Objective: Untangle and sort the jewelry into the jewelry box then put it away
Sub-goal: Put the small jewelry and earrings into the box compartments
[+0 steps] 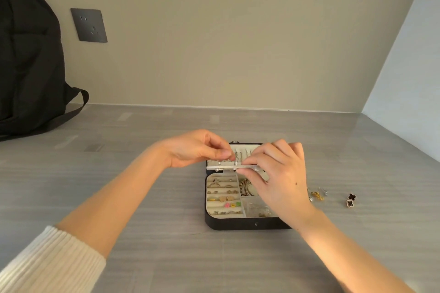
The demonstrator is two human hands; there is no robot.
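Over the hinge of the open black rectangular jewelry box [238, 224], the left hand [197, 150] pinches a fine silver chain [236, 156] by the lid hooks [247, 151], likely to hang it untangled. The right hand [278, 173] grips the silver-edged flap [226, 168] to steady it. Right of the box lie unsorted black clover earrings [351, 200].

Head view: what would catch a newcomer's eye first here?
Mid-table, the left hand and right hand pinch a silvery piece over the open, partly filled black jewelry box. Right of the box lie loose gold pieces and two black clover earrings; a black bag leans far left.
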